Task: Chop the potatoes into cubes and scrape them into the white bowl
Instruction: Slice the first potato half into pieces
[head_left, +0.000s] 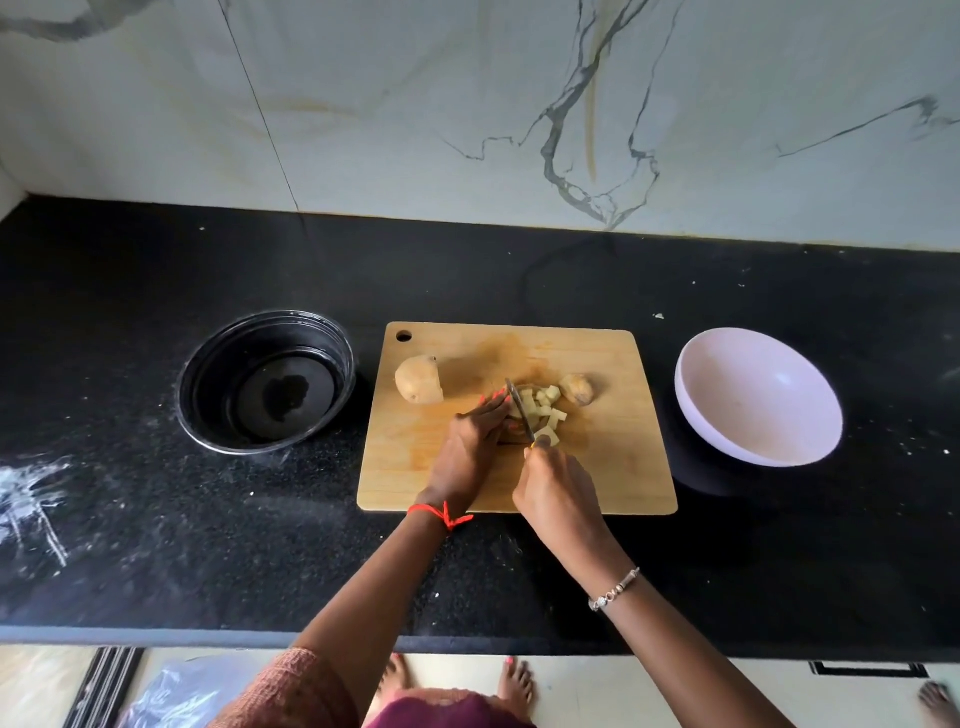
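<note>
On the cutting board: I saw the wooden cutting board (613, 467) lying in the middle of the black countertop (519, 270), with all the potato on it.
Left hand: the left hand (470, 447) reached in from the near edge, fingers and thumb pinching the potato piece (525, 410) against the board; most of that piece was hidden under the fingers.
Right hand: the right hand (558, 488) was closed around the knife (519, 410) handle, of which I could make out only a yellow bit.
Knife: the blade stood on edge, just beside the left fingertips, point aimed away from me.
Potato cubes: a small heap of potato cubes (549, 408) lay to the right of the blade, touching one another.
Potato half: one potato half (418, 385) sat at the board's left, well apart from the hands.
Potato end: a rounded potato end (577, 388) rested just right of the cubes.
White bowl: the white bowl (769, 405) stood on the counter just off the board's right edge, tilted toward me; I saw no potato in it.
Dark bowl: a dark bowl (208, 395) sat left of the board, a small puddle on its bottom.
Wrists: a red thread (441, 513) on the left, a beaded bracelet (614, 590) on the right.
</note>
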